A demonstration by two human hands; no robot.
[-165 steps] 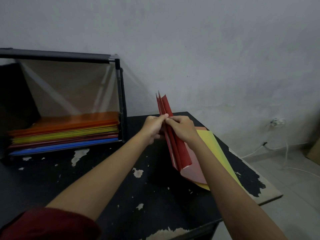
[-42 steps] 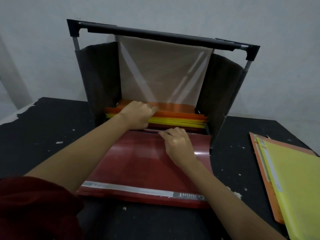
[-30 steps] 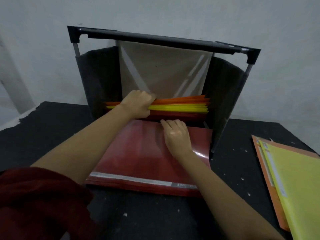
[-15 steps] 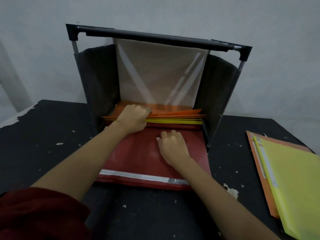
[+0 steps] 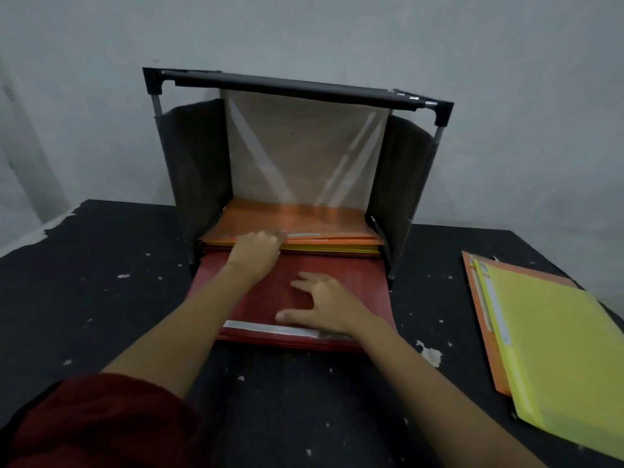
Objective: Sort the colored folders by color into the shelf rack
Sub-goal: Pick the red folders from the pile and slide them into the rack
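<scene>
**A:** From the head camera, how far had the sorting got?

**B:** Partway, I'd judge. The shelf rack point(image 5: 196, 163) held a stack of orange and yellow folders point(image 5: 331, 243) at the bottom. The red folders point(image 5: 354, 282) were only half in. A yellow folder point(image 5: 557, 349) and an orange folder point(image 5: 472, 298) lay well apart on the table point(image 5: 101, 282), unsorted.

**A:** And the hands?

**B:** The left hand point(image 5: 256, 253) had its fingers curled round the stack's front edge. The right hand point(image 5: 329, 307) lay flat on the red folders, fingers spread, gripping nothing.

**A:** Which way did the red ones point?

**B:** They lay flat, with the white label strip point(image 5: 266, 328) towards the person and the far edge hidden under the stack. The long axis seemingly ran left to right.
</scene>
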